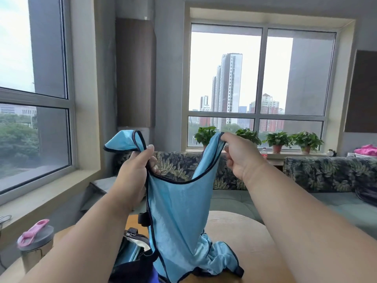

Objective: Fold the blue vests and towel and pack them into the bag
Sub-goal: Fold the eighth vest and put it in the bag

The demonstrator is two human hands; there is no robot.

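A light blue mesh vest [175,211] with dark trim hangs in front of me, held up by its two shoulder straps. My left hand [135,166] grips the left strap, whose top flops over to the left. My right hand [238,155] pinches the right strap at its top. The vest's lower end rests crumpled on the round wooden table [255,242]. A dark bag [132,260] with a blue lining lies open on the table under my left forearm. More blue fabric lies bunched at the vest's foot; I cannot tell whether it is another vest.
A grey bottle with a pink lid [35,242] stands at the table's left edge. Behind the table is a leaf-patterned sofa [326,172]. Potted plants [277,139] line the windowsill. A pink item [366,150] sits at the far right.
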